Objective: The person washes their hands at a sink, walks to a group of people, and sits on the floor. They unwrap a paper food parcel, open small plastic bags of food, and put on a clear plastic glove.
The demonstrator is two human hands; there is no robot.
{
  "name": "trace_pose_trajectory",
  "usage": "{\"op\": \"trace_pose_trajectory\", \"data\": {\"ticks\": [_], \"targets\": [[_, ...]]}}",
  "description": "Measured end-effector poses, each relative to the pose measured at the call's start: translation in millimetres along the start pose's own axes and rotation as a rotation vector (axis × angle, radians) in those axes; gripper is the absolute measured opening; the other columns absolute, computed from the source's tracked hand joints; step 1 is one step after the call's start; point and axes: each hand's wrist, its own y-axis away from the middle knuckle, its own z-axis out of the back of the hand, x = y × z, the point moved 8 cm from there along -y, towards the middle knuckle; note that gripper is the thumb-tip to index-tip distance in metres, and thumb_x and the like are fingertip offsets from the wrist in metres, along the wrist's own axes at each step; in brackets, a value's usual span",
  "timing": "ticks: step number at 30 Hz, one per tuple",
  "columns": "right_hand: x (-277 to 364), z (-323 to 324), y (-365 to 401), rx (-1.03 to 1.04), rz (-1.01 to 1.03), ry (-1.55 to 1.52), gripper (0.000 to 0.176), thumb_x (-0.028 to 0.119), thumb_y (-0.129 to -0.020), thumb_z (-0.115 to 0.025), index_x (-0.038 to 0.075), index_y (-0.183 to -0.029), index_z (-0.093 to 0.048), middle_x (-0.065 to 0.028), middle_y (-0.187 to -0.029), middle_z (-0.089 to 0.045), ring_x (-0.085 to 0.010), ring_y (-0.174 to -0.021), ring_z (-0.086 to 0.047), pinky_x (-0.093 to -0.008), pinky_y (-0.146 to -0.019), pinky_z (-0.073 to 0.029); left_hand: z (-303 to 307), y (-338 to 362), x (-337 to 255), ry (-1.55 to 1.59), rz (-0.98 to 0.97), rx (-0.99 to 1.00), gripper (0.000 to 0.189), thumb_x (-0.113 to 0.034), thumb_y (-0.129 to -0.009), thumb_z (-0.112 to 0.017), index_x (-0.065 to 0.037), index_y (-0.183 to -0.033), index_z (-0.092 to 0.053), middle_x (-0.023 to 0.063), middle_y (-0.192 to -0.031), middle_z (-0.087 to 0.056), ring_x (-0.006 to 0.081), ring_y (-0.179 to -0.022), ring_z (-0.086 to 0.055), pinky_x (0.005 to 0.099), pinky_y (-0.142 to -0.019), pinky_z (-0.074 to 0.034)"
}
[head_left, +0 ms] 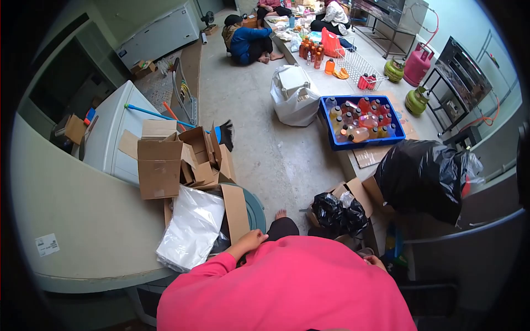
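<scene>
Below the cardboard boxes, my left hand (252,240) rests by my left thigh, near the flap of an open box (236,212). Its fingers look curled, but whether they hold anything is too small to tell. My right hand (375,261) shows only in part at the right edge of my pink top (287,284), its fingers mostly hidden. Next to the box flap lies a stack of white plastic sheets or bags (193,226). Black plastic bags (337,214) sit in a carton ahead of my right hand.
A blue crate (361,146) of bottles stands on the raised floor at right, beside a white bag (292,107) and a large black bag (422,176). Gas cylinders (418,65) stand farther back. Several people sit at the far end, one in blue (243,44).
</scene>
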Motion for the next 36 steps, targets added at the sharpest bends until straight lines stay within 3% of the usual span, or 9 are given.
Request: {"op": "trace_pose_trajectory", "data": {"ticks": [9, 12, 14, 15, 23, 28, 30, 32, 36], "targets": [[322.9, 46.5, -177.2, -0.157, 0.409, -0.099, 0.026, 0.012, -0.079, -0.052, 0.005, -0.104, -0.050, -0.0055, -0.085, -0.054, -0.0115, -0.077, -0.050, -0.0232, -0.066, -0.041, 115.8, -201.0, -45.5, -0.429, 0.017, 0.200, 0.047, -0.045, -0.076, -0.047, -0.007, -0.103, -0.049, 0.0163, -0.106, -0.046, 0.0305, -0.094, -0.049, 0.0369, -0.079, -0.040], [402.3, -28.5, -227.9, 0.212, 0.420, -0.292, 0.037, 0.023, -0.084, -0.045, 0.010, -0.119, -0.040, -0.0094, -0.113, -0.046, -0.0180, -0.107, -0.040, -0.0300, -0.089, -0.031, 206.6, -271.5, -67.3, -0.419, -0.028, 0.083, 0.043, -0.041, -0.077, -0.047, -0.006, -0.103, -0.050, 0.0162, -0.106, -0.048, 0.0295, -0.095, -0.049, 0.0367, -0.079, -0.039], [419.2, -92.8, -231.8, 0.739, 0.165, 0.062, 0.045, 0.035, -0.086, -0.038, 0.011, -0.124, -0.033, -0.0090, -0.124, -0.037, -0.0191, -0.113, -0.034, -0.0293, -0.095, -0.023, 272.6, -304.1, -93.1, -0.380, -0.056, -0.019, 0.041, -0.039, -0.078, -0.046, -0.006, -0.101, -0.051, 0.0159, -0.105, -0.049, 0.0290, -0.094, -0.049, 0.0363, -0.079, -0.040], [432.9, -112.7, -236.5, 0.842, 0.063, -0.271, 0.046, 0.036, -0.087, -0.034, 0.009, -0.124, -0.033, -0.0091, -0.123, -0.038, -0.0186, -0.114, -0.033, -0.0268, -0.095, -0.022, 303.7, -310.6, -103.2, -0.201, -0.061, -0.063, 0.039, -0.037, -0.079, -0.047, -0.005, -0.101, -0.051, 0.0157, -0.104, -0.050, 0.0286, -0.093, -0.050, 0.0356, -0.078, -0.040], [526.6, -113.3, -324.2, 0.821, -0.031, -0.197, 0.046, 0.038, -0.087, -0.032, 0.010, -0.124, -0.033, -0.0074, -0.121, -0.039, -0.0168, -0.110, -0.036, -0.0248, -0.093, -0.025, 402.7, -370.0, -113.4, 0.534, 0.158, -0.093, 0.036, -0.032, -0.082, -0.046, -0.003, -0.104, -0.049, 0.0100, -0.099, -0.054, 0.0196, -0.090, -0.052, 0.0296, -0.075, -0.040], [533.7, -106.7, -394.0, 0.578, 0.147, 0.022, 0.041, 0.032, -0.085, -0.041, 0.009, -0.118, -0.042, -0.0082, -0.119, -0.041, -0.0165, -0.108, -0.038, -0.0269, -0.091, -0.028, 468.7, -390.6, -230.5, 0.646, -0.196, 0.002, 0.034, -0.026, -0.086, -0.039, -0.005, -0.112, -0.045, 0.0095, -0.109, -0.050, 0.0182, -0.101, -0.046, 0.0280, -0.086, -0.034], [551.5, -88.7, -422.3, 0.275, 0.396, 0.011, 0.036, 0.024, -0.083, -0.048, 0.006, -0.114, -0.046, -0.0060, -0.105, -0.051, -0.0139, -0.096, -0.045, -0.0283, -0.084, -0.035, 470.1, -392.6, -278.2, 0.638, -0.482, 0.234, 0.037, -0.027, -0.088, -0.034, -0.007, -0.119, -0.039, 0.0079, -0.118, -0.043, 0.0175, -0.110, -0.038, 0.0296, -0.092, -0.027], [569.2, -75.9, -439.0, 0.281, 0.273, -0.072, 0.035, 0.025, -0.083, -0.047, 0.006, -0.113, -0.046, -0.0047, -0.100, -0.052, -0.0125, -0.091, -0.047, -0.0271, -0.081, -0.037, 421.7, -403.5, -273.4, 0.332, -0.661, 0.545, 0.038, -0.024, -0.088, -0.032, -0.005, -0.121, -0.037, 0.0092, -0.120, -0.041, 0.0195, -0.112, -0.036, 0.0271, -0.093, -0.026], [604.5, -53.4, -497.4, 0.284, 0.136, 0.029, 0.042, 0.032, -0.080, -0.050, 0.007, -0.114, -0.046, -0.0113, -0.108, -0.051, -0.0181, -0.097, -0.049, -0.0281, -0.082, -0.037, 464.4, -402.5, -265.9, 0.670, -0.203, 0.697, 0.042, -0.028, -0.089, -0.026, -0.003, -0.121, -0.036, 0.0085, -0.124, -0.037, 0.0167, -0.113, -0.034, 0.0258, -0.095, -0.024]]}}
